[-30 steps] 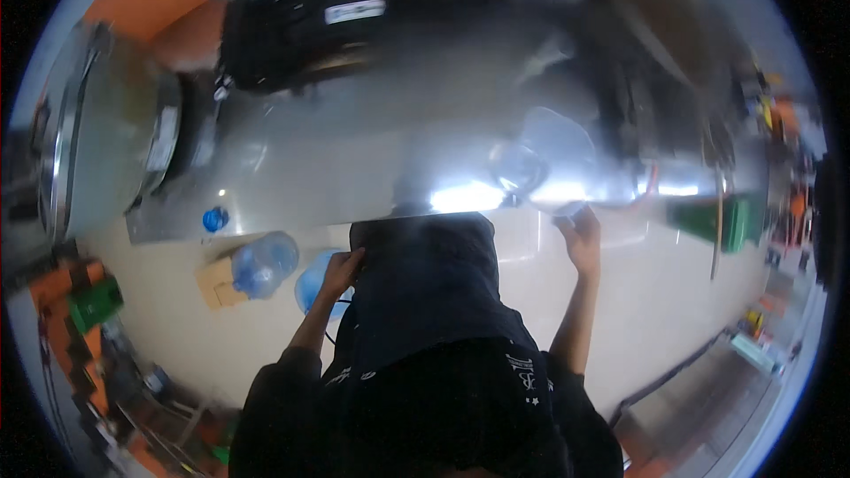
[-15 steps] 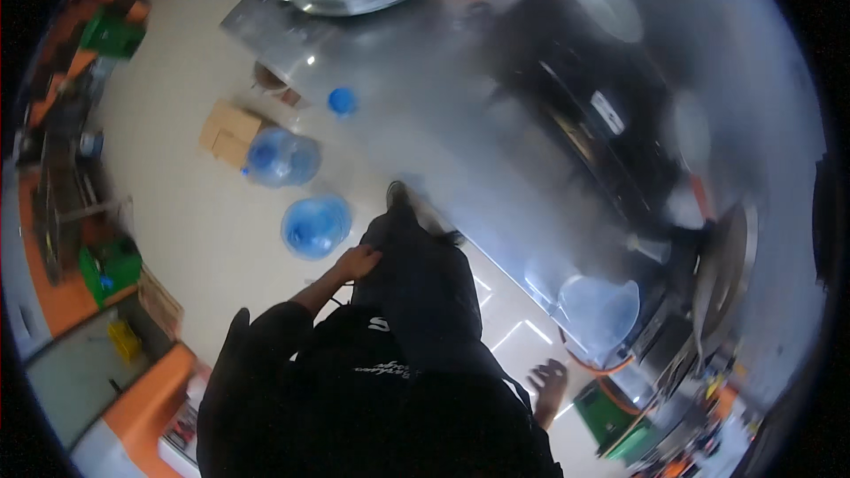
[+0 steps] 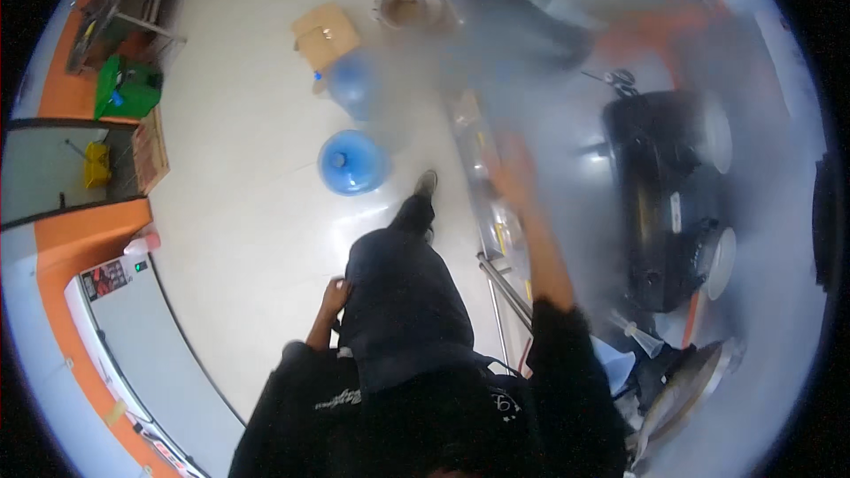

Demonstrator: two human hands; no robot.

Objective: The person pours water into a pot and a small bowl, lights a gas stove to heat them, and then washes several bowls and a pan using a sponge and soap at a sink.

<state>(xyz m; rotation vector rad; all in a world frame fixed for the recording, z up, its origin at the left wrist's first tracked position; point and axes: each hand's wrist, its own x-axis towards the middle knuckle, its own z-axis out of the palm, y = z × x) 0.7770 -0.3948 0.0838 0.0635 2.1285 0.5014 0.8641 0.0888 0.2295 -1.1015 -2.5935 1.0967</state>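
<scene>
My right arm reaches forward over the steel worktable [image 3: 580, 212]. My right hand [image 3: 512, 168] is near the table's front edge; haze and motion smear its fingers, so I cannot tell whether it touches or holds anything. Below it, a narrow strip of clear and yellow items [image 3: 500, 226] shows along that edge, too blurred to name. Beside my left thigh hangs my left hand [image 3: 333, 295], fingers loosely curled, with nothing visible in it.
A blue water jug [image 3: 354, 164] stands on the floor ahead, with a second hazy jug [image 3: 351, 84], a cardboard box [image 3: 325, 35] and a pot [image 3: 403, 9] beyond. A black appliance [image 3: 651, 204] sits on the table. A white chest freezer [image 3: 168, 345] stands at left.
My right hand has risen from my side to the table's front edge. My body has turned, so the table now lies to my right. My left hand stays by my thigh.
</scene>
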